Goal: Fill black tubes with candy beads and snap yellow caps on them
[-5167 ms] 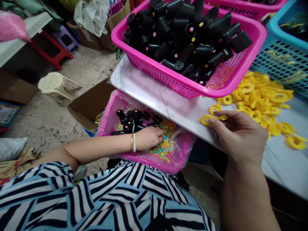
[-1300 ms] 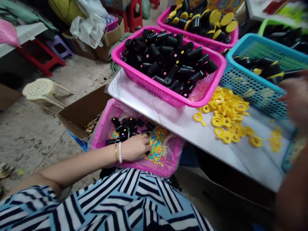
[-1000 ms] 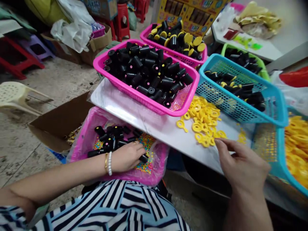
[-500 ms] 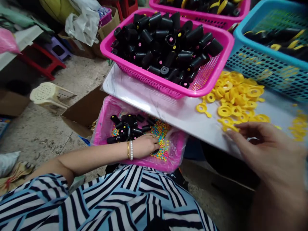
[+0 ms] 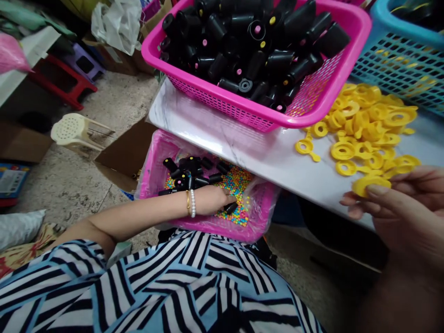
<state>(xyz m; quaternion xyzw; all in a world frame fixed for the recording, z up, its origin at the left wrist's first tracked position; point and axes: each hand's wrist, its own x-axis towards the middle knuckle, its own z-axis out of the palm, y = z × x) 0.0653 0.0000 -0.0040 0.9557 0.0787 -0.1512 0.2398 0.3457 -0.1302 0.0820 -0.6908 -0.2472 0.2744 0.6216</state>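
My right hand (image 5: 405, 203) pinches a yellow plastic ring cap (image 5: 371, 186) between thumb and fingers at the table's front edge. Just beyond it lies a pile of loose yellow ring caps (image 5: 367, 115), some with small tabs. Down in the plastic-lined pink basin (image 5: 255, 231), my left hand (image 5: 215, 200) has its fingers closed at a short black tube (image 5: 230, 208); they partly hide it. Small multicoloured beads (image 5: 243, 185) surround that tube. Several more black tubes (image 5: 190, 169) lie on the beads behind my left hand.
On the white table (image 5: 222, 125) stands a pink basket (image 5: 263, 121) heaped with black tubes, some with pink or yellow dots. A blue basket (image 5: 381, 60) is at the right. An open cardboard box (image 5: 121, 152) and a cream stool (image 5: 69, 128) stand on the floor at left.
My right hand has lifted a yellow ring cap off the pile's near edge. My left hand stays in the basin, and more of the black tube shows at its fingertips. The view has shifted slightly.
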